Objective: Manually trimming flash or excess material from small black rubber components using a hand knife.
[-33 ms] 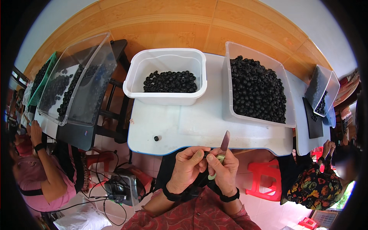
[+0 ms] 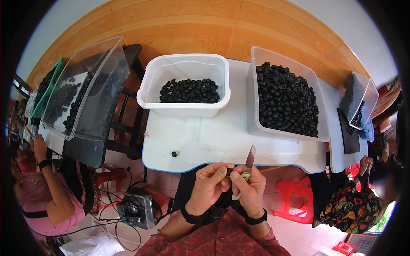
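Observation:
At the table's near edge my left hand (image 2: 207, 187) pinches a small black round piece (image 2: 229, 171), mostly covered by the fingers. Close beside it, my right hand (image 2: 252, 194) is closed around the pale green handle of a knife (image 2: 250, 158), whose blade points up and away from me. Both hands nearly meet at the black piece. Beyond them, a white tub (image 2: 183, 109) holds a layer of similar black pieces with holes. To its right, a translucent bin (image 2: 286, 133) is heaped with many more. One loose black piece (image 2: 174, 154) lies on the table, left of my hands.
The pale table (image 2: 171, 132) has a curved blue edge. At left, a person in pink sits by a tilted clear bin (image 2: 100, 77) of black pieces. At right, another person sits near a tipped container (image 2: 363, 91). A red stool (image 2: 294, 200) and cables (image 2: 112, 200) are below.

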Action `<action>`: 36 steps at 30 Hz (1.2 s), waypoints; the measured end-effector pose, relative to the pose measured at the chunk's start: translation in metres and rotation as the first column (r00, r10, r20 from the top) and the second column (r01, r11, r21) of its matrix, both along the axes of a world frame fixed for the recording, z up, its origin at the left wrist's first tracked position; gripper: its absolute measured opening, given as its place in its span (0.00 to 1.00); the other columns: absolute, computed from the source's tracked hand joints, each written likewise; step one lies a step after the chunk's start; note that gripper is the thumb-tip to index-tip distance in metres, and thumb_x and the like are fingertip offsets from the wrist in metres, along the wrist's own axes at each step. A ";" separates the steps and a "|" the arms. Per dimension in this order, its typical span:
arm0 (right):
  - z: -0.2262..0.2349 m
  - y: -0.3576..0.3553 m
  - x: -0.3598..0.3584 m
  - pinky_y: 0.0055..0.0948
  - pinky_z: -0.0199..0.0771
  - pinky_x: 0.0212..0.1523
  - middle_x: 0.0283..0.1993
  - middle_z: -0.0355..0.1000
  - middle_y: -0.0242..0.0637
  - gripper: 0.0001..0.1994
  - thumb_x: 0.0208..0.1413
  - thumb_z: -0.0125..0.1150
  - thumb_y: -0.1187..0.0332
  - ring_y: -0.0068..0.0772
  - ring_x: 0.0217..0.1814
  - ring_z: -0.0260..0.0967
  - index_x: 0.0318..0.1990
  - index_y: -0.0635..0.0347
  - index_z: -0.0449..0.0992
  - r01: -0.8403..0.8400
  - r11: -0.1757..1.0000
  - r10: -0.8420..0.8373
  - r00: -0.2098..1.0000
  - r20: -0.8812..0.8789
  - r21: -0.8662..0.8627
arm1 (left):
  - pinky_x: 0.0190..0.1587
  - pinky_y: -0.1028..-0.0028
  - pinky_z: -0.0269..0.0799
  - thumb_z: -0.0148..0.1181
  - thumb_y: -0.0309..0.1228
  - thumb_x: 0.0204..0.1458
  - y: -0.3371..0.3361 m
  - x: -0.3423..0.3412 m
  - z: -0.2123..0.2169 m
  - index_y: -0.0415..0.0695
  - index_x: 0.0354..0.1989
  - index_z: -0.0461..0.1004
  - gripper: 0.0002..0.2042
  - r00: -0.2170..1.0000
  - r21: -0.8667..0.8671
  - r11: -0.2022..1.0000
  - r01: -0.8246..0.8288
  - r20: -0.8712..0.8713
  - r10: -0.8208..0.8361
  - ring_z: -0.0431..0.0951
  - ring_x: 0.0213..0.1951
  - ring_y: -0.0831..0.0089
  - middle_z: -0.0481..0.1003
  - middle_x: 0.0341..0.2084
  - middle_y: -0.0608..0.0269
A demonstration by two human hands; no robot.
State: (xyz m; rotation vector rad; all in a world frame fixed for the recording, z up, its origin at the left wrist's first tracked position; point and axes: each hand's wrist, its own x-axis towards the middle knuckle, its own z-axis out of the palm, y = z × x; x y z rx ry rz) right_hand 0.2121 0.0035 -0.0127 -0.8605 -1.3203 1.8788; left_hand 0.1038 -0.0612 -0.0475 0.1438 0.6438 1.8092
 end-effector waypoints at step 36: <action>-0.010 0.018 0.007 0.15 0.59 0.19 0.21 0.65 0.26 0.04 0.60 0.57 0.72 0.13 0.18 0.59 0.39 0.62 0.70 0.016 0.999 -0.019 0.995 -0.099 -0.029 | 0.25 0.81 0.70 0.57 0.26 0.57 0.034 -0.039 0.045 0.36 0.44 0.77 0.09 0.904 -0.174 0.983 -0.059 -0.428 -0.022 0.71 0.21 0.80 0.74 0.24 0.65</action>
